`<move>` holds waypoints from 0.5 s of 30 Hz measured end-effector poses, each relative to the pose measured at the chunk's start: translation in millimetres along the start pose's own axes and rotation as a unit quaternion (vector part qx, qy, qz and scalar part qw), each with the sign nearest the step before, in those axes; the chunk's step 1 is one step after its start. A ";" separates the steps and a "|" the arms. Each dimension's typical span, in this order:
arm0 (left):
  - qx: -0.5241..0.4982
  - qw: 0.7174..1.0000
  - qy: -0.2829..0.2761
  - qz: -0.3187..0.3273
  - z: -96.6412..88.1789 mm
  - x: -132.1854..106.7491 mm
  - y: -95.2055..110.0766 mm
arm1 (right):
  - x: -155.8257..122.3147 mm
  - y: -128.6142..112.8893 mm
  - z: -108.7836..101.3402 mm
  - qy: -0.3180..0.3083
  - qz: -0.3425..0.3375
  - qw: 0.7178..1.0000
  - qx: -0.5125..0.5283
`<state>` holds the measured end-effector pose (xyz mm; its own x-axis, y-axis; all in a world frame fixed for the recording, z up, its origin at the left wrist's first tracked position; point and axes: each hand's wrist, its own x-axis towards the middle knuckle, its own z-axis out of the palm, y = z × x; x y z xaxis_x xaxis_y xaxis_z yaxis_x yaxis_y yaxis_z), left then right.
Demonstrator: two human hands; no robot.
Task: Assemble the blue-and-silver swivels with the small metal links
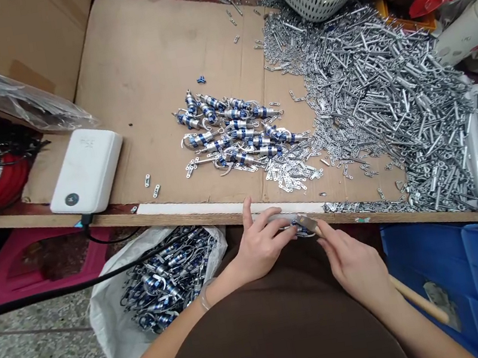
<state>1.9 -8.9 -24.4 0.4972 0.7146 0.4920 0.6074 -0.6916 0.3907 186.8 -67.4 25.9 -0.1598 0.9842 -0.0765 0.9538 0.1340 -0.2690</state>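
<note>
The fingers of the person's right hand (pixel 359 263) are clamped round a hammer (pixel 308 224), close to its head, the handle running back past the wrist. The fingers of the left hand (pixel 256 247) are bent, tips at a blue-and-silver part (pixel 304 230) between the 2 hands, beside the hammer's head; whether they pinch it cannot be told. Just beyond the fingers runs a white strip (pixel 189 208); past that, plates (pixel 291 174) and a cluster (pixel 238 133) of similar parts lie on cardboard (pixel 131 99). Beyond and right of the fingers spread pins (pixel 397 87), with a basket (pixel 306 2) farther out. Left of the fingers are a power bank (pixel 87 169) and, lower, a filled sack (pixel 113 332).
</note>
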 end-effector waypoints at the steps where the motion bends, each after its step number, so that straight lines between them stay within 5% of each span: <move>1: -0.002 1.000 -0.002 0.001 0.0 0.5 -0.6 | 2.2 3.4 -0.1 -0.005 0.010 1.000 -0.003; 4: -0.020 1.000 -0.011 0.005 -8.8 1.3 -4.5 | 17.4 28.6 -1.2 0.058 0.107 0.992 -0.027; 7: -0.038 0.998 -0.053 0.022 -36.3 -6.6 -13.9 | 42.9 69.3 -0.9 0.166 0.220 0.956 -0.103; 11: 0.040 0.985 -0.166 0.005 -84.2 -42.6 -36.8 | 77.0 108.8 3.0 0.189 0.233 0.943 -0.148; 15: 0.208 0.945 -0.241 -0.077 -110.2 -79.5 -60.3 | 91.0 104.9 -6.1 0.206 0.220 0.946 -0.118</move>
<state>-142.5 -35.5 -1.3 0.5458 0.8379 0.0036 0.8372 -0.5455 0.0401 273.9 36.9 -3.4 0.3330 0.9059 0.2619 0.9427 -0.3257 -0.0722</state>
